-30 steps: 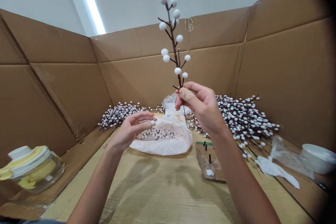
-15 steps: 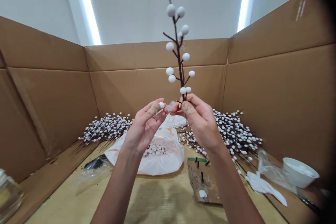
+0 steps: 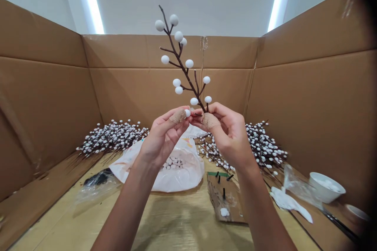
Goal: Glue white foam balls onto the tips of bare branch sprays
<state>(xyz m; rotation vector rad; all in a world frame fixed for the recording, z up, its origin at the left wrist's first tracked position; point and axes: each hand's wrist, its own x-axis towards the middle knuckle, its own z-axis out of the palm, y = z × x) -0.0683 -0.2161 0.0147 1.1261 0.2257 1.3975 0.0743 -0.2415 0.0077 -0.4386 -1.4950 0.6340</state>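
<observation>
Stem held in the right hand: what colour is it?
Dark brown; the stem shows best in the head view, above the right hand.

Head view, forward and down, hands near

Laid out with an open white plastic bag before white-berried brown stems bunched left and right, a flat brown cardboard block at its right.

Craft workstation. Cardboard walls enclose the worktable; heaps of berried stems far left and right, open bag between.
</observation>
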